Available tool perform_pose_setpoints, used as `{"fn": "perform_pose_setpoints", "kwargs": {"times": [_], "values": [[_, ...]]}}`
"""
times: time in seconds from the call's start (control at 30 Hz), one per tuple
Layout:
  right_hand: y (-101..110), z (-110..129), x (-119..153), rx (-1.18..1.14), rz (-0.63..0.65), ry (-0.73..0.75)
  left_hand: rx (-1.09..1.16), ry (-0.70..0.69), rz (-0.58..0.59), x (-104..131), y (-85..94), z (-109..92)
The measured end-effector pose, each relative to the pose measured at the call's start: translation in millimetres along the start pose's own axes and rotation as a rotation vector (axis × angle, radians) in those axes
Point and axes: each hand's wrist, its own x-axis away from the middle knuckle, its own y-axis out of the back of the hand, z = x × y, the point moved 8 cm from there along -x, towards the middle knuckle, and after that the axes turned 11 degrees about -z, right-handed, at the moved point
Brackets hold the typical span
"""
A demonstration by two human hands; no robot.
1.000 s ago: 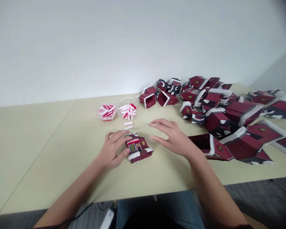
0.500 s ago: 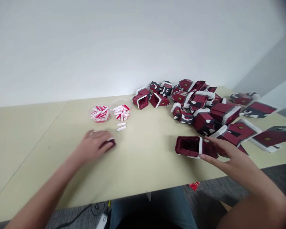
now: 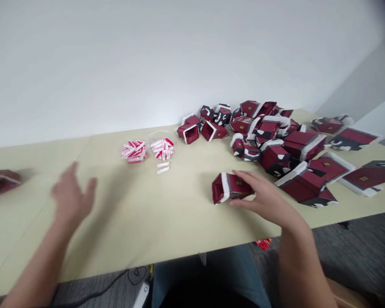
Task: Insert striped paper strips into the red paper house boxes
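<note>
My left hand (image 3: 71, 197) is over the left part of the table, fingers spread and smeared by motion, holding nothing. Farther left, a dark red item (image 3: 2, 183) lies at the picture's edge. My right hand (image 3: 259, 197) grips a dark red house-shaped pouch (image 3: 234, 187) with a white rim, its open end facing left. Between the hands, toward the back, stand a bowl of red-and-white striped pieces (image 3: 134, 151) and a clear dish with similar pieces (image 3: 162, 149). Two small white strips (image 3: 163, 170) lie in front of the dish.
A large pile of red, white and black house-shaped pouches (image 3: 303, 145) covers the right side of the table (image 3: 179, 226). Two open pouches (image 3: 191, 133) lie at the back middle. A white wall (image 3: 147, 64) rises behind. Below the front edge are a cable and a power strip.
My left hand has moved left and opened, away from the dark item it was on; one now lies at far left. My right hand has brought a pouch leftward from the pile.
</note>
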Motion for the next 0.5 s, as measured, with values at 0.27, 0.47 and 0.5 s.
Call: {"fn": "perform_pose_setpoints", "kwargs": {"times": [0.27, 0.47, 0.5], "values": [[-71, 84, -68, -0.406, 0.352, 0.246, 0.653, -0.138, 0.592, 45, -98.6, -191], [-126, 91, -106, -0.819, 0.290, 0.090, 0.682, 0.214, 0.717, 26, -122.2, -156], [-135, 88, -109, -0.842, 0.261, 0.041, 0.668, 0.257, 0.749, 26, -123.5, -147]]}}
